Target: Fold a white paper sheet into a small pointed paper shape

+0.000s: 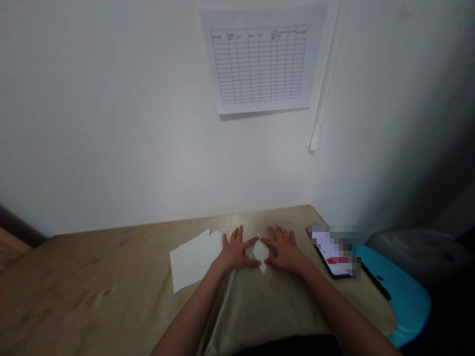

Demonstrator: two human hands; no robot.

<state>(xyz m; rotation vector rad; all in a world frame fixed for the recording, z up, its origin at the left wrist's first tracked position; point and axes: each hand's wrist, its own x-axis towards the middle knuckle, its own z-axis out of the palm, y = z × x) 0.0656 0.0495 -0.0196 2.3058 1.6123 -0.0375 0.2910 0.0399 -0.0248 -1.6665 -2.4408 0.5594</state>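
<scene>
A small folded piece of white paper (261, 253), shaped like a narrow diamond, lies flat on the table between my two hands. My left hand (237, 251) touches its left side, with the index fingertip near the upper point and the thumb lower down; the other fingers are spread. From the right, my right hand (285, 249) meets it in the same way, index fingertip near the top and thumb near the lower edge, its remaining fingers apart. Several loose white paper sheets (191, 264) lie just left of my left hand, partly hidden by it.
The table (92, 296) has a wrinkled brown cover and stands against a white wall (111, 123). On its right lie a phone (336, 259) with a lit screen and a dark pen (376, 282). A turquoise stool (411, 296) is beyond the right edge. A printed chart (263, 64) hangs above.
</scene>
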